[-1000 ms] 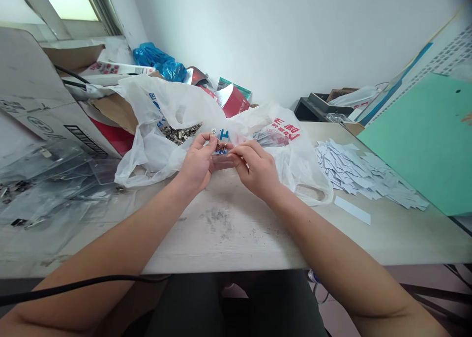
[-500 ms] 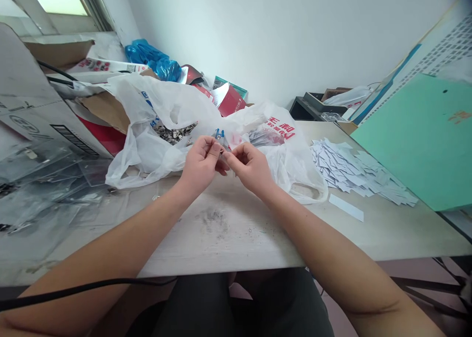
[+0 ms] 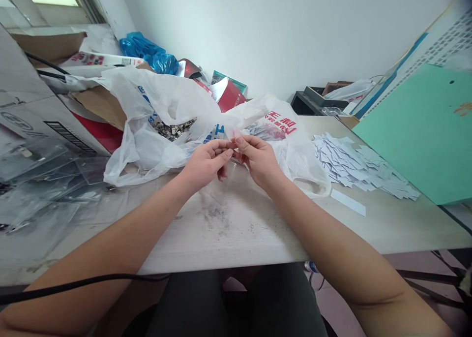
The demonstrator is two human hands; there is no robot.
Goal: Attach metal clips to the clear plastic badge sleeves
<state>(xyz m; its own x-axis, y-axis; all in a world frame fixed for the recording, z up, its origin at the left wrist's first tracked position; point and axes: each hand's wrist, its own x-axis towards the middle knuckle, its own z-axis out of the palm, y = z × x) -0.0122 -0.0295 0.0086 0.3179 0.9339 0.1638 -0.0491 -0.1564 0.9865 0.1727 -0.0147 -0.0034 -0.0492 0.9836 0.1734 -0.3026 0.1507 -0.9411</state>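
My left hand and my right hand meet above the middle of the table, fingertips pinched together. Between them hangs a small clear plastic sleeve, hard to make out. Whatever sits at its top is hidden by my fingers. Just behind my hands lies a white plastic bag open on a heap of small metal clips. A second white bag with red print lies to its right.
A pile of white paper slips lies on the right, with one loose strip nearer me. A green board leans at far right. Clear plastic sleeves and a cardboard box fill the left. A black cable crosses my left forearm.
My hands have drawn closer together and slightly right. The small blue-and-metal clip seen above my left fingers half a second ago is out of sight; a clear sleeve now hangs below them.
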